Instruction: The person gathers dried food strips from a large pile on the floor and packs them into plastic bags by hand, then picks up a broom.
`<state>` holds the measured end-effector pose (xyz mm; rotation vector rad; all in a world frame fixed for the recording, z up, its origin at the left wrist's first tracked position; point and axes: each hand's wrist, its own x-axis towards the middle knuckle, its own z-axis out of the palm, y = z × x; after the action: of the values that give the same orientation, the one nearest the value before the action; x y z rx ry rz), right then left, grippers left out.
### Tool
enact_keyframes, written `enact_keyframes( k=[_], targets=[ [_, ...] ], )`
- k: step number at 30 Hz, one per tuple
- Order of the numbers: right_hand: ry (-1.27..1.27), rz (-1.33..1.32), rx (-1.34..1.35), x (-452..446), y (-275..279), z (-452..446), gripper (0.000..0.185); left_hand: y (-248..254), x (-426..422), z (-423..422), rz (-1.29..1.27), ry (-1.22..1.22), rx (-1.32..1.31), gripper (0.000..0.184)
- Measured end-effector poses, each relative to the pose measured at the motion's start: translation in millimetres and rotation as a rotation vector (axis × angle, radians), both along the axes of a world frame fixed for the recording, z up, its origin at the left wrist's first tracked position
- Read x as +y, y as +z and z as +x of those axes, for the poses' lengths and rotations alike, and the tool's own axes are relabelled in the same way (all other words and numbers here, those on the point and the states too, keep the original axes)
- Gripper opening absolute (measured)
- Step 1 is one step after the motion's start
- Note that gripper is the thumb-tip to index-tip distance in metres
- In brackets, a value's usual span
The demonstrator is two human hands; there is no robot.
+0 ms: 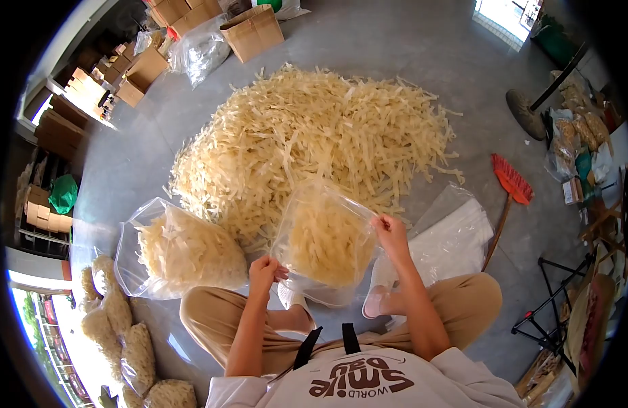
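A clear plastic bag [329, 239] filled with pale yellow flat strips stands between my feet. My left hand [265, 273] is closed at the lower left edge of this bag, fingers pinched together. On the opposite side, my right hand [391, 235] pinches the bag's upper right edge. Behind the bag spreads a large heap of the same strips [307, 129] on the floor. To the left rests a second clear bag [188, 251], also holding strips. Beside my right knee lies a stack of flat clear bags [450, 238].
Several filled bags [133, 353] line the lower left. A red broom [512, 180] lies on the right, near a black folding frame [548, 306] and a stand's round base [526, 114]. Cardboard boxes [252, 34] and a stuffed plastic sack [199, 49] stand at the back left.
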<state>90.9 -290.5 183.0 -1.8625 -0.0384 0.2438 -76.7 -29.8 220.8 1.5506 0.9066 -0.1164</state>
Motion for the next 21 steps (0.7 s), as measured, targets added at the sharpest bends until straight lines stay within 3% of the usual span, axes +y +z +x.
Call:
enact_keyframes(
  k=[4,6,9,11,14,18,19,21],
  targets=[
    [0.25,0.28,0.36,-18.6,76.9,4.6,0.016,73.5,-6.5,-14.6,-0.036,-0.014,-0.133,0.019],
    [0.32,0.393,0.479,-22.6,86.9,9.6,0.015,94.4,-8.1,-17.9,-0.02,0.072,-0.253,0.023],
    [0.269,0.307,0.427,-26.7,71.4,18.6,0.013,51.9,6.5,-24.1,0.113,0.001,-0.147,0.021],
    [0.69,-0.175,0.41,-36.7,54.3,23.4,0.013,52.1,-0.3,-21.8,0.324,-0.282,0.026,0.02],
    [0.703,-0.254,0.546,-41.0,58.3,12.6,0.013,44.7,-11.3,-18.3,0.077,-0.391,0.187,0.021],
    [0.61,-0.336,0.538,-45.7,37.1,40.1,0.014,11.8,20.3,4.3,0.347,-0.493,0.213,0.029],
    [0.592,-0.293,0.515,-43.8,40.4,51.5,0.016,28.3,23.9,24.1,0.316,-0.463,0.207,0.04],
    [0.573,-0.255,0.504,-40.2,32.2,81.1,0.018,29.7,43.1,58.9,0.168,-0.134,0.205,0.044]
  ],
)
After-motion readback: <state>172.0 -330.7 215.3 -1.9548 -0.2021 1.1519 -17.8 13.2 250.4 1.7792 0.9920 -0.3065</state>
